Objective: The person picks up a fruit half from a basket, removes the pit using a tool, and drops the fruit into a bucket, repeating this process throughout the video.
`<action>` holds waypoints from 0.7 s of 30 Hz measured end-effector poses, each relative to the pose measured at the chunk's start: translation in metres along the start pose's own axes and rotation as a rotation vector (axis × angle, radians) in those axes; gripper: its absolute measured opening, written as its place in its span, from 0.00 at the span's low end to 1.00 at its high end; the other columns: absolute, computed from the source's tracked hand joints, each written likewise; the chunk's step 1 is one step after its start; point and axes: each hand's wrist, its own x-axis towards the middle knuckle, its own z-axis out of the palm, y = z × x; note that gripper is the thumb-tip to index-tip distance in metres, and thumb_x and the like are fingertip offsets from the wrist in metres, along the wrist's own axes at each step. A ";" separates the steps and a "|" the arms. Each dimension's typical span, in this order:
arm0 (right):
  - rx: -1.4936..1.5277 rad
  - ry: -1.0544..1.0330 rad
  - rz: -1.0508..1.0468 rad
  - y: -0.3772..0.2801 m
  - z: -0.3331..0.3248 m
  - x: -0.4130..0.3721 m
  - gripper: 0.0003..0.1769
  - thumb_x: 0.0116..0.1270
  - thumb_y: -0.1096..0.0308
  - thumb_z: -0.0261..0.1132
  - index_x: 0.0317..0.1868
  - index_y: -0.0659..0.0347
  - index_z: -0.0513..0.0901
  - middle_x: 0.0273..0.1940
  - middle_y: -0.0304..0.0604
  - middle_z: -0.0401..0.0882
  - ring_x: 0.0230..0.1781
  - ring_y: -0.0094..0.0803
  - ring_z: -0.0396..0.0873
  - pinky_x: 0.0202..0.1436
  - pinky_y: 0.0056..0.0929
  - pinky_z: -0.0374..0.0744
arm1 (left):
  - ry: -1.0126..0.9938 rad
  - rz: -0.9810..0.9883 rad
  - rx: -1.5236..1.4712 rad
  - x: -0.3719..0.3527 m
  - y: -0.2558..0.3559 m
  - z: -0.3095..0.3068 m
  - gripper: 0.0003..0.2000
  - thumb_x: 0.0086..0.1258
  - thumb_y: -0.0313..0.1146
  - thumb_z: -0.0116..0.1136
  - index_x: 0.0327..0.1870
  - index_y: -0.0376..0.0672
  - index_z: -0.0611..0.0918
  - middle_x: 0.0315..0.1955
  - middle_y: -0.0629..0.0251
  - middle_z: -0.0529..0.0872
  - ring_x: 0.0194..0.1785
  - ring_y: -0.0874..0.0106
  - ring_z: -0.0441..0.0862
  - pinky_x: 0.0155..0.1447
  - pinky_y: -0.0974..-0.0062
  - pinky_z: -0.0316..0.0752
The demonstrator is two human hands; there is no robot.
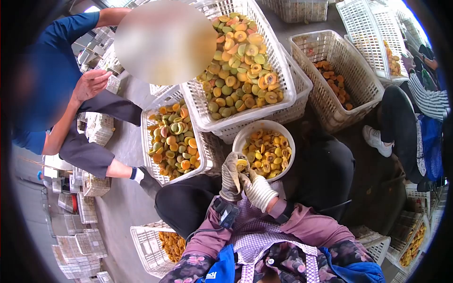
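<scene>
Both my hands wear striped, soiled gloves and meet over the near rim of a round white bucket (237,134). My left hand (231,177) is closed around a yellow-orange stone-fruit half (241,164). Close against it, my right hand (259,191) has its fingers drawn together at the fruit; whatever they hold is hidden. Inside the bucket lie many cut yellow fruit pieces (266,153). Just beyond it, a large white crate (240,120) is heaped with halved green and orange fruit (238,70).
Another white crate (205,165) of fruit halves stands left of the bucket. A part-filled crate (330,120) is at the right, and one with orange pieces (148,252) sits behind my left side. A person in blue (56,70) sits at the left; another person's leg (398,122) shows right.
</scene>
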 end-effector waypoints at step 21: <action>1.135 0.074 0.500 -0.046 -0.016 -0.008 0.24 0.64 0.39 0.57 0.31 0.52 0.72 0.18 0.33 0.65 0.13 0.25 0.62 0.17 0.22 0.63 | -0.249 0.377 0.584 0.240 0.032 -0.072 0.21 0.65 0.45 0.52 0.50 0.38 0.78 0.34 0.57 0.83 0.34 0.66 0.81 0.37 0.71 0.77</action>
